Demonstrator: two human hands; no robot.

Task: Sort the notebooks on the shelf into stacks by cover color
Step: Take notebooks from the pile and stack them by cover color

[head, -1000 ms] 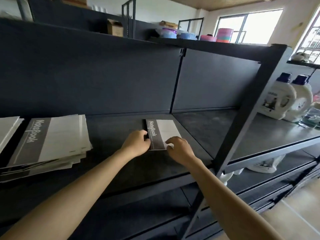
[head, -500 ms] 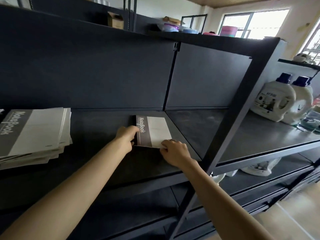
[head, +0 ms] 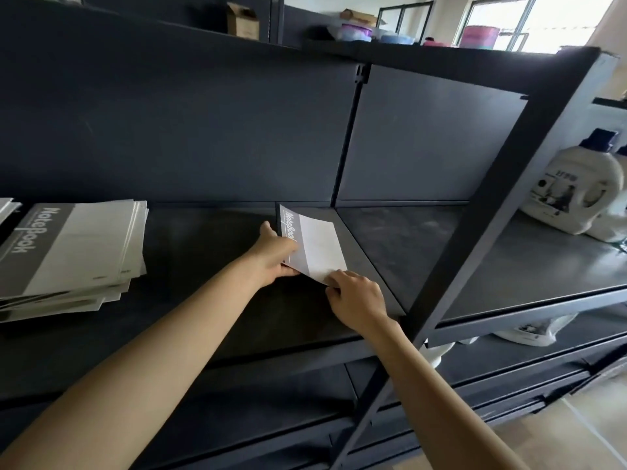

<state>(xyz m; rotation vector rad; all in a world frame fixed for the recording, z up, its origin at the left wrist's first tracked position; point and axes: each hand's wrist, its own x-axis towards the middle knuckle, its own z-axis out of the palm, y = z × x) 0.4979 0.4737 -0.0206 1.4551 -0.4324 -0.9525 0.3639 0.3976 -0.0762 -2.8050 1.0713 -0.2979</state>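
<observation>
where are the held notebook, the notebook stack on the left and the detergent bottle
held notebook [head: 320,247], head view, white panel of its cover
notebook stack [head: 91,245], head view, pale cover of the top notebook
detergent bottle [head: 556,195], head view, label on its white body

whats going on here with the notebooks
A person is sorting notebooks on a dark shelf. The left hand grips the spine side of one grey-and-white notebook, and the right hand pinches its near corner. A stack of similar notebooks lies apart from it, further left on the same shelf.
</observation>
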